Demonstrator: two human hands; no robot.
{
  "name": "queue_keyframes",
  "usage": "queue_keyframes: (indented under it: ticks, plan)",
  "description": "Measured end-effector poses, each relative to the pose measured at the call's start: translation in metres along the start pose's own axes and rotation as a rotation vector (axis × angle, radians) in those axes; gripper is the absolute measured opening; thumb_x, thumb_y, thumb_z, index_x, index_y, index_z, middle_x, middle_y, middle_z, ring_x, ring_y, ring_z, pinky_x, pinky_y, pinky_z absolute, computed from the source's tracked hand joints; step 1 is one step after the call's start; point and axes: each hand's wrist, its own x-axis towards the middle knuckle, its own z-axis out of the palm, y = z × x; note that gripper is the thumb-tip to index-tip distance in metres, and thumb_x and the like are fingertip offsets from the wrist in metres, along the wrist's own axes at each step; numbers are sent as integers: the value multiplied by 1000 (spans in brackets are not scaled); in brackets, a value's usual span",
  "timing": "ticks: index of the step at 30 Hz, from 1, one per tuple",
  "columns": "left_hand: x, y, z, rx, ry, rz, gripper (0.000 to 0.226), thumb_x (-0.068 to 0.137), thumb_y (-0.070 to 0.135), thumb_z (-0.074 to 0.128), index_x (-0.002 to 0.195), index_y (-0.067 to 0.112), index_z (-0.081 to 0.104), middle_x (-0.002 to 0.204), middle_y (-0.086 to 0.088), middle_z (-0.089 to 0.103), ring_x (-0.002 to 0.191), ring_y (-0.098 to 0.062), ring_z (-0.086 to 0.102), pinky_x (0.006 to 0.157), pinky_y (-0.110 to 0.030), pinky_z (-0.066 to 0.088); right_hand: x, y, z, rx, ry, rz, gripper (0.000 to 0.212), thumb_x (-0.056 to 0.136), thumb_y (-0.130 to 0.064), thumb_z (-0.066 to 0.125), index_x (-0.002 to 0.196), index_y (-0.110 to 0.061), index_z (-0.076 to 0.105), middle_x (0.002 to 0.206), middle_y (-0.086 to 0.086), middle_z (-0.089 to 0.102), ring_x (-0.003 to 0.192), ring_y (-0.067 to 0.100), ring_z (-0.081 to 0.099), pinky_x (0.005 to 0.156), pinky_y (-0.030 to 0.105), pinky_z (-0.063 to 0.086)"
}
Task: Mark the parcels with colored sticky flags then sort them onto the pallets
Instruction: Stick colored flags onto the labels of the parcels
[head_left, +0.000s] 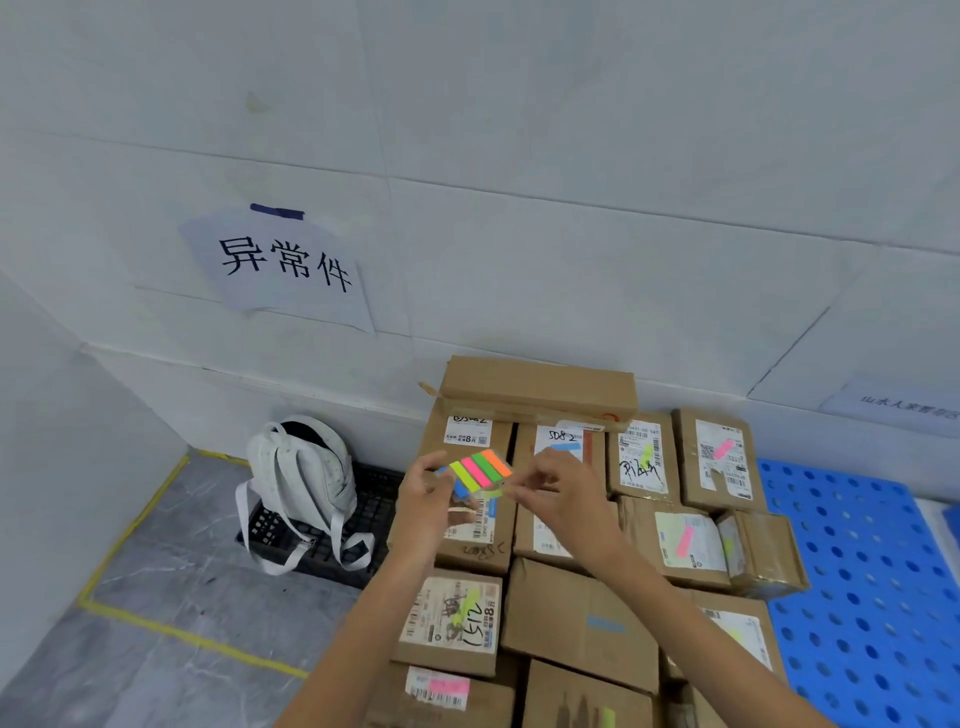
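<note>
The left hand holds the pad of sticky flags up with its fingers curled round the edge. That way the bright strips face the person and are easy to pick from. The right hand is just beside it, with its fingertips pinched at the near edge of the pad. It looks to have a thin yellow-green flag between them. I think it is peeling one off while the left hand steadies the pad.

The parcels lie packed close together right under both hands. Their labels face up, so a flag can go straight down on one. Most of the ones I can see have a flag on them: pink, green or blue. The blue pallet is off to the right of the right hand, with bare room for sorted boxes. To the left of the left hand a white backpack sits on a black pallet.
</note>
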Motion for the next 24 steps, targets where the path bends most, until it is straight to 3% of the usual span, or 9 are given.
queue_keyframes:
  ticks: [4,7,10,13,17,19,24]
  plan:
    - [37,-2,-24,-38,98,17,26,98,11,47,124,9,45,83,-20,63,53,-17,64,48,-26,52,55,16,21,354,139,413,8,82,-9,68,78,-14,71,65,-7,61,56,2,49,51,11,40]
    - [61,-7,-36,-38,144,37,28,97,13,49,124,10,47,92,-23,62,56,-18,65,49,-26,53,102,42,55,436,232,634,9,83,-10,66,78,-14,71,64,-4,61,55,10,49,52,21,41]
    - [81,-12,-46,-43,172,59,24,96,14,50,120,12,47,82,-17,63,52,-16,64,48,-26,54,137,63,92,449,302,767,6,84,-14,64,82,-13,70,58,0,59,47,13,48,45,23,40]
    - [90,-23,-54,-81,174,50,23,96,13,50,118,13,46,76,-15,62,52,-18,63,49,-28,55,151,83,117,316,331,772,5,84,-22,63,83,-21,68,66,-1,66,55,19,59,54,29,47]
    - [103,-38,-64,-68,206,-8,28,95,15,51,122,11,46,83,-18,60,58,-24,62,49,-29,56,162,95,134,50,349,724,8,85,-28,62,77,-31,60,77,-2,70,71,25,67,60,34,54]
    - [108,-44,-66,-57,216,-43,28,95,15,50,122,11,45,82,-17,60,57,-24,62,49,-29,56,165,95,138,-92,336,702,2,86,-27,61,85,-27,62,81,-2,69,75,23,66,59,29,50]
    - [102,-46,-65,-71,213,-79,23,96,12,49,119,12,45,78,-16,61,48,-17,62,45,-27,55,163,96,135,-255,256,680,24,83,-36,67,94,-18,57,84,0,66,80,23,63,59,26,40]
